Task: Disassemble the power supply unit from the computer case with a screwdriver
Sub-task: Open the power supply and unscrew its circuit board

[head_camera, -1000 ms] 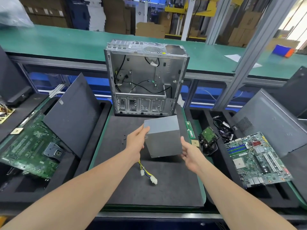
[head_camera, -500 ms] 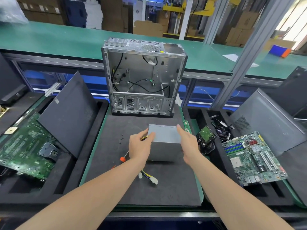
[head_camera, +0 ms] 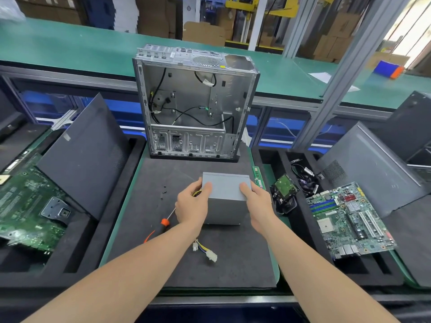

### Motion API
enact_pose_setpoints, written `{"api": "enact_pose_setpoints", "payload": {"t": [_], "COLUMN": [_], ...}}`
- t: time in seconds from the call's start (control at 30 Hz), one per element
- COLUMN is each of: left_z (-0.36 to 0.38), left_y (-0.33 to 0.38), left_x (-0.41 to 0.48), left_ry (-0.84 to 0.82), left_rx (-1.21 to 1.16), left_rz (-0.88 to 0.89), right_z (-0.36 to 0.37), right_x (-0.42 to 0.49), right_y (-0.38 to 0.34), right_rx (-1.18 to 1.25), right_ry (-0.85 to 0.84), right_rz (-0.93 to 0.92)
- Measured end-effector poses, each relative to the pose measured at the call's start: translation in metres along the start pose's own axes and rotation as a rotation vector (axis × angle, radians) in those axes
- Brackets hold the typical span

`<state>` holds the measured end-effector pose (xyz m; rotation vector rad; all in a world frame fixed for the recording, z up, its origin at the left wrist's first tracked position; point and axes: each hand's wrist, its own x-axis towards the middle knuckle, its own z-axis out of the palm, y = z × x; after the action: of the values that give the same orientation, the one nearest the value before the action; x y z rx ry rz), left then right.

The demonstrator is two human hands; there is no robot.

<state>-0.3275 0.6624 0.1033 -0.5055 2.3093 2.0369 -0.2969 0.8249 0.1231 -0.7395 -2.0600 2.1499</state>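
The grey power supply unit (head_camera: 225, 201) sits on the black foam mat (head_camera: 168, 234), out of the computer case (head_camera: 193, 103), which stands upright and open behind it. My left hand (head_camera: 192, 203) grips its left side, thumb on top. My right hand (head_camera: 255, 201) grips its right side the same way. Its yellow and black cable with white plugs (head_camera: 206, 250) trails out on the mat below. The orange-handled screwdriver (head_camera: 163, 223) lies on the mat just left of my left wrist, partly hidden by my forearm.
A few small black screws (head_camera: 164, 192) lie on the mat. A dark side panel (head_camera: 84, 155) and a motherboard (head_camera: 25, 206) fill the left tray. On the right are a RAM stick (head_camera: 258, 177), a hard drive (head_camera: 283, 191), another motherboard (head_camera: 347, 220) and a grey panel (head_camera: 363, 169).
The power supply was held tilted above the mat; it has come down flat onto the mat, and both hands have shifted to grip its top edges.
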Motion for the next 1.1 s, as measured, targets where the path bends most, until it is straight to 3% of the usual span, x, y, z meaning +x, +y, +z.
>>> {"api": "enact_pose_setpoints", "payload": {"t": [0.17, 0.47, 0.83, 0.97, 1.1], "left_z": [0.002, 0.014, 0.016, 0.003, -0.024], "left_y": [0.001, 0.005, 0.003, 0.0, -0.013], "left_x": [0.0, -0.008, -0.013, -0.012, -0.008], "left_ry": [-0.01, 0.116, 0.08, -0.033, -0.299], "left_rx": [0.017, 0.016, -0.016, -0.015, 0.088], "left_rz": [-0.012, -0.084, -0.063, -0.007, 0.109], "right_z": [-0.003, 0.005, -0.001, -0.01, -0.04], "right_x": [0.002, 0.005, 0.002, 0.002, 0.008], "right_y": [-0.001, 0.016, 0.012, 0.006, 0.017], "right_rx": [-0.021, -0.138, -0.169, -0.267, -0.366], "right_ry": [-0.032, 0.177, 0.076, -0.054, -0.421], "right_rz": [0.017, -0.033, -0.049, -0.143, -0.055]}}
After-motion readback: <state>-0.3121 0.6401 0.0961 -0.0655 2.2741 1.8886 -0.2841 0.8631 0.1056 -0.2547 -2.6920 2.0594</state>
